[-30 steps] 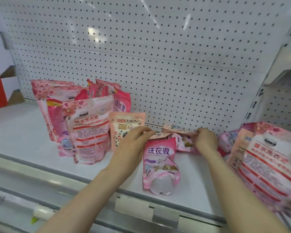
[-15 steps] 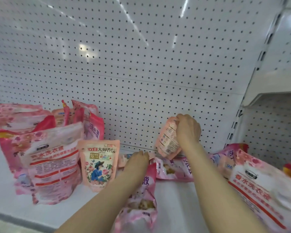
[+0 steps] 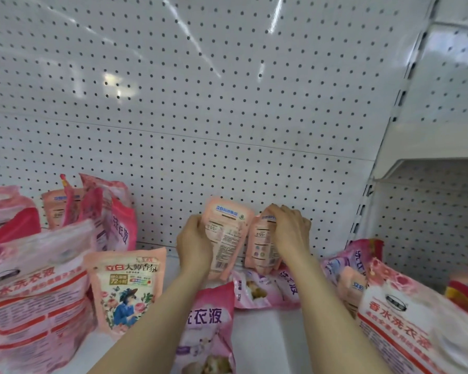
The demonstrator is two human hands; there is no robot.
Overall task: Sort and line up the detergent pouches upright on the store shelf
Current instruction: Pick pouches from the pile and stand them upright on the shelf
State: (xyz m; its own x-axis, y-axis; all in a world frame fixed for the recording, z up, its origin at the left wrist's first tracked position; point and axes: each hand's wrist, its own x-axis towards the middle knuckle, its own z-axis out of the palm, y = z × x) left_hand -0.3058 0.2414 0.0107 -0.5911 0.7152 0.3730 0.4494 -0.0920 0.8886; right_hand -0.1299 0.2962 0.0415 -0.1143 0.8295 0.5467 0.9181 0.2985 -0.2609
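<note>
Detergent pouches fill both hands: my left hand (image 3: 193, 247) is curled round the left peach pouch (image 3: 224, 238), and my right hand (image 3: 289, 233) clamps the right peach pouch (image 3: 261, 247) just beside it. Both pouches are raised off the shelf (image 3: 268, 341), backs toward me. Pink pouches (image 3: 265, 290) lie flat directly beneath my hands. Set down on those, I judge either pouch would tilt and slide. Their soft bases may slump on release.

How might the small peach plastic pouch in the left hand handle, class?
Probably floppy: the small peach plastic pouch curves where the left hand grips its side. Likely light, held by one edge. May topple; pink plastic pouches lie flat nearby.
</note>
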